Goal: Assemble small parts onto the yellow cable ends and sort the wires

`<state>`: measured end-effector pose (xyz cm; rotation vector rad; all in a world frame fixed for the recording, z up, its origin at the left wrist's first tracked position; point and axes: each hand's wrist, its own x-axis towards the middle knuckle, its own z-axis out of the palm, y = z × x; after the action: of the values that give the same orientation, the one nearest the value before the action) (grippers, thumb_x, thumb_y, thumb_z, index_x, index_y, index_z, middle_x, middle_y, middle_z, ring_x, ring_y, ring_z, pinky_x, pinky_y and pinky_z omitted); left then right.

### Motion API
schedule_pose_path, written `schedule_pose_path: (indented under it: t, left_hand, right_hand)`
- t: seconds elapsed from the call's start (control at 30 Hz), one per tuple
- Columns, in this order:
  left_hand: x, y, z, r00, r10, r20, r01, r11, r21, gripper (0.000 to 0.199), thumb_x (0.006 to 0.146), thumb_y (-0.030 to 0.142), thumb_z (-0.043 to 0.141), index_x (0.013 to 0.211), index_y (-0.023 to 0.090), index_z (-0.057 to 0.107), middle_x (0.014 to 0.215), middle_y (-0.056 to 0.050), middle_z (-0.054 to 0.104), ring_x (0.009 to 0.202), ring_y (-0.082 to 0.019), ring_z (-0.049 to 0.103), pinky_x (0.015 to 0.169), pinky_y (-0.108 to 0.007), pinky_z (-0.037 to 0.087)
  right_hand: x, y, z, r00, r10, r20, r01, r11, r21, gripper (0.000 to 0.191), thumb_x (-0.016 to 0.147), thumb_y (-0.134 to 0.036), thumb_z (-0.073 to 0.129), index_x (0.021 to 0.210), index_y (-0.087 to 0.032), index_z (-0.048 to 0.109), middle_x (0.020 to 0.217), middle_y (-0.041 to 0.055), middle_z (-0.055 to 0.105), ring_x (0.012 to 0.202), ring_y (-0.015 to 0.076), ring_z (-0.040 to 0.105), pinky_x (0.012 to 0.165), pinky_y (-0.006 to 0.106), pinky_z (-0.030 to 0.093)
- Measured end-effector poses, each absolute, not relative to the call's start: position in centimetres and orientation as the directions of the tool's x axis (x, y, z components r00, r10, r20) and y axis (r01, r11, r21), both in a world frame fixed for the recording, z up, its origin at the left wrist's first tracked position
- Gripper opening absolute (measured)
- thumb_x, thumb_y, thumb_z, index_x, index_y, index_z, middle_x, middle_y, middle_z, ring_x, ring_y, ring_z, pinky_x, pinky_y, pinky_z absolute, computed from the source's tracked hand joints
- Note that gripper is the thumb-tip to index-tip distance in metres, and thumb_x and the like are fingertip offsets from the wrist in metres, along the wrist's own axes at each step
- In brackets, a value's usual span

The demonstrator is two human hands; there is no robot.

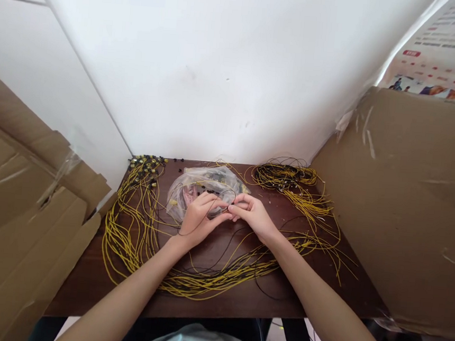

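**Fingertip work on a thin dark wire**

The thin dark wire [229, 208] is at the meeting fingertips, just in front of the clear plastic bag [177, 200]. For work this fine, it seems best to pinch close to the wire's end, hold one hand steady and let the other make the small adjustments. Slack matters too — a dark strand crosses the left hand, and a snag on the yellow wires [125, 241] could tug the piece out of line.

The right hand [252, 215] makes a narrow pinch on the wire, thumb against forefinger. The left hand [204, 216] comes in from the other side, fingers stretched toward the right hand and thumb beneath; its gap is narrow, but I cannot tell whether it grips. Both forearms angle inward over the dark wooden tabletop [215, 314] — the hands sit between the connector ends [148, 164] and the coiled wires [282, 176].
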<state>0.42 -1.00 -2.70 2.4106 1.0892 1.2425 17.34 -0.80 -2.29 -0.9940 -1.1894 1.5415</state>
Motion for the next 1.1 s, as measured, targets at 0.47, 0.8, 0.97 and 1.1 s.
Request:
schedule_pose_path:
  t: [0.47, 0.8, 0.97, 1.1]
  left_hand:
    - [-0.6, 0.9, -2.0, 0.542, 0.655, 0.527, 0.506, -0.755, 0.418, 0.016, 0.085, 0.026, 0.054, 0.084, 0.016, 0.067, 0.08, -0.005, 0.063, 0.075, -0.015, 0.055, 0.069, -0.028, 0.045]
    - [-1.6, 4.3, -1.1, 0.566, 0.59, 0.575, 0.483, -0.803, 0.349, 0.018, 0.086, 0.019, 0.05, 0.085, 0.016, 0.068, 0.075, -0.004, 0.061, 0.068, -0.012, 0.055, 0.063, -0.023, 0.043]
    - [-1.5, 5.2, -2.0, 0.6, 0.593, 0.538, 0.479, -0.804, 0.352, 0.022, 0.088, 0.022, 0.047, 0.083, 0.016, 0.067, 0.067, -0.001, 0.054, 0.06, -0.01, 0.049, 0.058, -0.022, 0.039]
    - [-1.7, 5.6, -2.7, 0.625, 0.621, 0.473, 0.495, -0.783, 0.376, 0.025, 0.087, 0.02, 0.046, 0.069, 0.016, 0.063, 0.062, 0.0, 0.048, 0.056, -0.01, 0.045, 0.056, -0.022, 0.035]
  right_hand:
    - [16.8, -0.6, -3.0, -0.219, 0.975, 0.039, -0.091, 0.02, -0.996, 0.027, 0.073, -0.042, 0.065, 0.075, -0.017, 0.056, 0.06, -0.0016, 0.06, 0.056, 0.0103, 0.056, 0.057, 0.024, 0.046]
    - [15.6, -0.1, -3.7, 0.042, 0.978, 0.206, -0.052, 0.208, -0.977, 0.022, 0.074, -0.031, 0.065, 0.091, -0.018, 0.06, 0.072, -0.0002, 0.056, 0.066, 0.0118, 0.053, 0.063, 0.025, 0.045]
    - [14.8, 1.3, -2.8, 0.082, 0.993, 0.082, -0.119, 0.092, -0.989, 0.024, 0.068, -0.038, 0.069, 0.082, -0.019, 0.064, 0.061, -0.0014, 0.058, 0.054, 0.012, 0.052, 0.057, 0.027, 0.046]
    - [14.2, 2.7, -2.7, 0.031, 0.998, 0.054, -0.117, 0.057, -0.992, 0.025, 0.063, -0.038, 0.072, 0.077, -0.018, 0.066, 0.064, -0.0004, 0.06, 0.052, 0.0102, 0.05, 0.052, 0.025, 0.043]
